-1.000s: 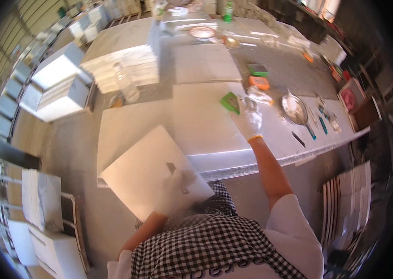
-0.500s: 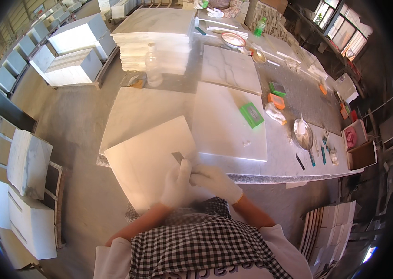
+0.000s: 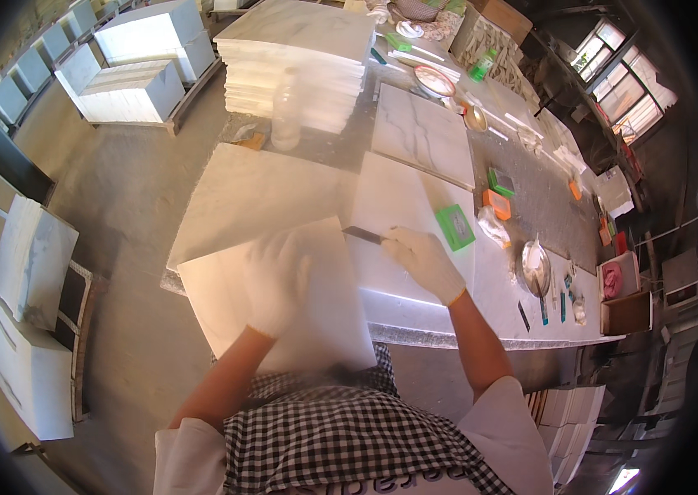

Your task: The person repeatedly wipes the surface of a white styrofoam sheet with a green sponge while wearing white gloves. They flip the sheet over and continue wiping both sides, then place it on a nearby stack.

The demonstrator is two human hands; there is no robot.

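Observation:
My left hand (image 3: 274, 285), in a white glove, lies over a pale square stone tile (image 3: 332, 309) with its thumb apart; its fingers are slightly blurred. This tile rests tilted between the table's edge and my checked apron (image 3: 340, 433). My right hand (image 3: 421, 260), also gloved, pinches a thin dark flat blade (image 3: 364, 236), whose tip reaches the tile's upper right corner. Beneath and beyond are another pale slab (image 3: 270, 186) and a white slab (image 3: 390, 194). A green and grey sanding block (image 3: 454, 227) lies close to my right hand.
A tall stack of slabs (image 3: 291, 74) stands at the back beside a clear bottle (image 3: 286, 120). To the right lie an orange block (image 3: 496, 204), a crumpled white cloth (image 3: 492, 227) and a pan of white paste (image 3: 534, 268). Another person's gloved hand (image 3: 409, 30) shows at the far end.
My hands have moved apart. The right hand has gone right and upward with the blade, while the left has moved left onto the tile. The view has shifted slightly.

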